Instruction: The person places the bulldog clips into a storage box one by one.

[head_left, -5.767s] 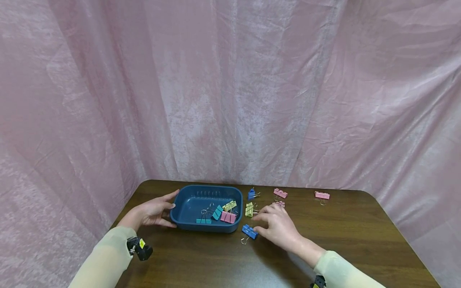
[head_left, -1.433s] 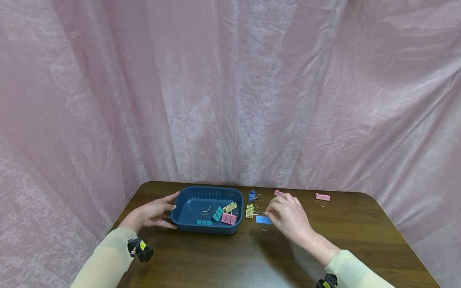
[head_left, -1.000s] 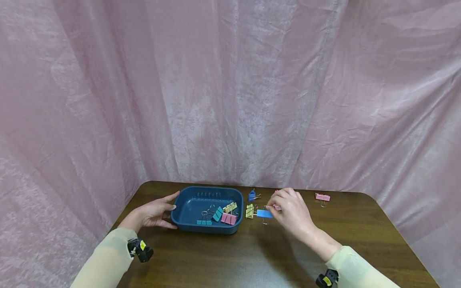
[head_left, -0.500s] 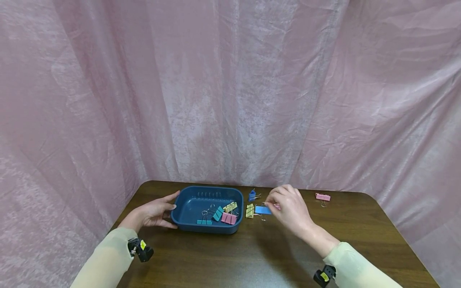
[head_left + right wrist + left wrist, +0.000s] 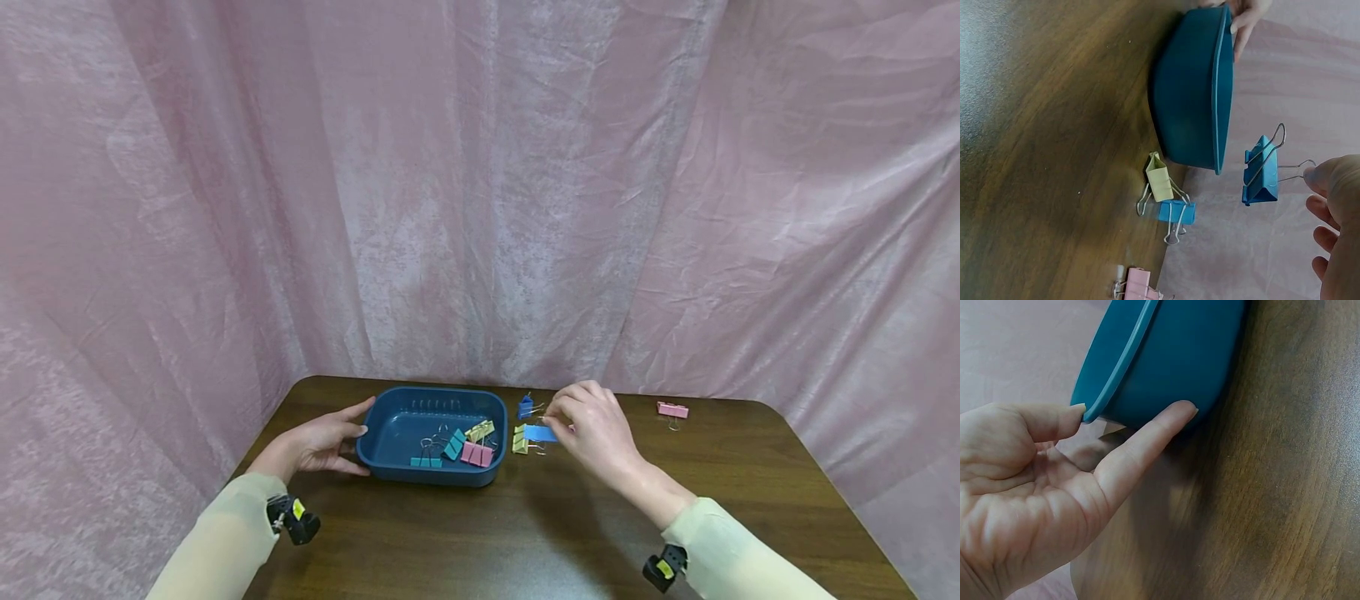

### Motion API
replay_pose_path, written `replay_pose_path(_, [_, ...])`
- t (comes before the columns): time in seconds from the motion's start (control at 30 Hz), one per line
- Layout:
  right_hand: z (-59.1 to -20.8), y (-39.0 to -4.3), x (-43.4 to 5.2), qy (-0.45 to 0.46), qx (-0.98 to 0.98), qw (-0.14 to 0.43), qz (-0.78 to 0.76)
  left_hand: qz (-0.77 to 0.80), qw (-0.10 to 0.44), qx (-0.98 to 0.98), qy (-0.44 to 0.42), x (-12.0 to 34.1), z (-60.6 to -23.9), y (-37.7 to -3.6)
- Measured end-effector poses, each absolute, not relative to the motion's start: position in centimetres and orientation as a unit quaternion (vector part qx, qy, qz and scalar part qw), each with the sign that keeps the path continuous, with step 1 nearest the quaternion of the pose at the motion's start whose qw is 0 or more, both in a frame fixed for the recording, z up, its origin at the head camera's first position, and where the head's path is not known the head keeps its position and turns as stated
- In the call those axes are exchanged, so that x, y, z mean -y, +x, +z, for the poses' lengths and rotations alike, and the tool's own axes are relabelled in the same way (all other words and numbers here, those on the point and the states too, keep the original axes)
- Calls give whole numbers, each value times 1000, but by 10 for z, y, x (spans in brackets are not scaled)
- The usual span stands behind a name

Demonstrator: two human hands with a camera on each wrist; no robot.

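Beside tray [image 5: 390, 457], clip [image 5: 539, 433] at fingers [image 5: 558, 410]

Left hand [image 5: 318, 443] flat, right hand [image 5: 592, 425] pinching

A light blue binder clip [image 5: 539, 433] is pinched by the right hand [image 5: 592, 429]. A dark teal tray [image 5: 390, 467] is touched by the left hand [image 5: 318, 442]. Teal, pink and yellow clips are seen inside it. Pale yellow sleeves are worn.
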State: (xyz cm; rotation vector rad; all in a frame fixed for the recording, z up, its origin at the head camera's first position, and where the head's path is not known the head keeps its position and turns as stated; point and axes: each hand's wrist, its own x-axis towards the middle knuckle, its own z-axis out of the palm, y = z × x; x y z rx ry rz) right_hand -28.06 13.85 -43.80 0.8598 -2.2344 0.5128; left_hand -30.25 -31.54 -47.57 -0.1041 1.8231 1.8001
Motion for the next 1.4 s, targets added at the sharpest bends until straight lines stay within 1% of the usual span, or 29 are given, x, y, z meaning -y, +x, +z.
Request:
replay_pose_path(0.23, [-438, -281, -135, 326, 862, 333, 199, 674, 286, -680, -39, 315, -475, -304])
replay_pose_path(0.4, [-439, -283, -133, 321, 864, 333, 198, 674, 274, -685, -45, 314, -475, -304])
replay_pose_path(0.77, [-438, -288, -125, 312, 862, 339, 210, 672, 268, -689, -50, 312, -475, -306])
replay_pose_path(0.97, [-435, -292, -118, 299, 871, 326, 215, 669, 260, -694, -61, 312, -474, -305])
replay_pose_path(1.4, [-431, -305, -101, 270, 886, 302, 227, 671, 268, -689, -58, 312, -474, -304])
